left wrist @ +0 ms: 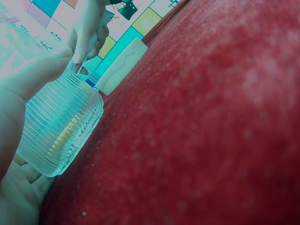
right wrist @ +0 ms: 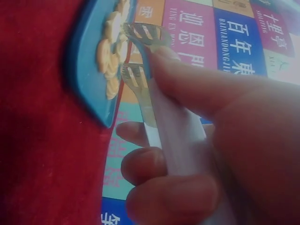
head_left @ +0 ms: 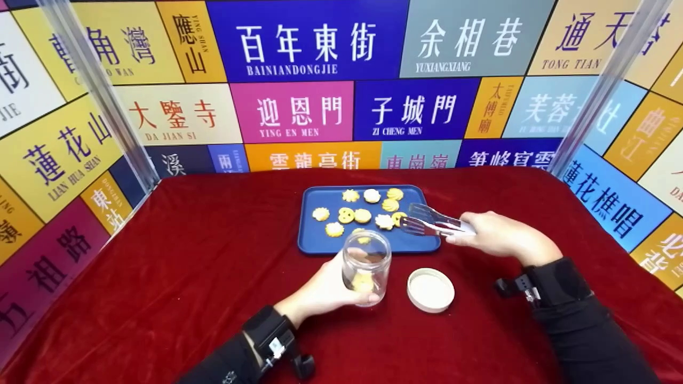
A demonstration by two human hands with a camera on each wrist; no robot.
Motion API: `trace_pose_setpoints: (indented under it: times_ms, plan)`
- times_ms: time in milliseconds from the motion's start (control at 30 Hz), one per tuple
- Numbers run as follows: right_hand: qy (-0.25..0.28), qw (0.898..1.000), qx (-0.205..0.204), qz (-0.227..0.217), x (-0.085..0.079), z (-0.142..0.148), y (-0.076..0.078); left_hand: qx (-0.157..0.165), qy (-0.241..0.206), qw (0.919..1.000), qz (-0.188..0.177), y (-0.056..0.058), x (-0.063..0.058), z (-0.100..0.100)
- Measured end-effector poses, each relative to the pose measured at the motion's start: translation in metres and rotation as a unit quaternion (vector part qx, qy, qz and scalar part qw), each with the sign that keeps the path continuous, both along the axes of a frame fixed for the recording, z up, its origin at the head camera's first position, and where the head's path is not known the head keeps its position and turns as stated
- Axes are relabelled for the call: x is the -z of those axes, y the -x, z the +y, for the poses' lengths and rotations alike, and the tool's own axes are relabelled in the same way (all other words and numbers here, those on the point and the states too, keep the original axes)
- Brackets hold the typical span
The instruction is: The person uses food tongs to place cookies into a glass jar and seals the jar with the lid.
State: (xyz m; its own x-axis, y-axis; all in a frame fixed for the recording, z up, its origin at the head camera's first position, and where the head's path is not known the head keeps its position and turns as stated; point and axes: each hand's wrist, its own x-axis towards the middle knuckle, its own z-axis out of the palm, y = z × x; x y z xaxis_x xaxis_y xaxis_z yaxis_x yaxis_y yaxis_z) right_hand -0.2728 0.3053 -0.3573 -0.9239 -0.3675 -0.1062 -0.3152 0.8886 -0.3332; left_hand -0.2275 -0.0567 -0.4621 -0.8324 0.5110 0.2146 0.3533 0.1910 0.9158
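The left hand is nearest, its thumb and fingers wrapped round the body of a clear jar, which is on the near side of the tray, mouth upward and uncovered; one cookie shows near its bottom. Whether the jar is glass or plastic I cannot tell; it looks stiff and perhaps slick, so its ribbed lower wall seems the surest place to hold. To its right, apart from it, a pale round lid lies on the red cloth; it looks rigid and light, best lifted by the rim. Beyond, the right hand grips the white handles of a pair of tongs, whose slotted metal ends stand apart over the right side of the blue tray, with no cookie visible between them. The loose cookies spread across that tray look light, dry and brittle, likely to crumble under a hard squeeze; a gentle pinch at opposite edges should suit them. Farthest off stands a wall of colourful lettered panels.
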Motion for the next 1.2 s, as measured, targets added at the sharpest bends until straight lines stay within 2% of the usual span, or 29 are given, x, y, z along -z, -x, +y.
trace_pose_setpoints:
  times_ms: [367, 600, 1033, 1200]
  plan:
    - [-0.001, 1.0, -0.008, -0.022, 0.016, 0.0, 0.005, -0.002, 0.002, 1.0, -0.002, 0.0, 0.0, 0.001]
    - [0.001, 1.0, 0.008, -0.021, 0.023, -0.005, 0.007, 0.001, -0.001, 1.0, -0.001, 0.0, 0.0, 0.0]
    - [-0.005, 0.999, 0.048, 0.018, 0.04, -0.022, 0.009, -0.002, 0.002, 1.0, 0.004, 0.0, 0.0, -0.001]
    - [-0.005, 0.998, 0.046, 0.04, 0.046, -0.025, 0.009, 0.002, -0.002, 1.0, 0.003, 0.0, 0.0, 0.0]
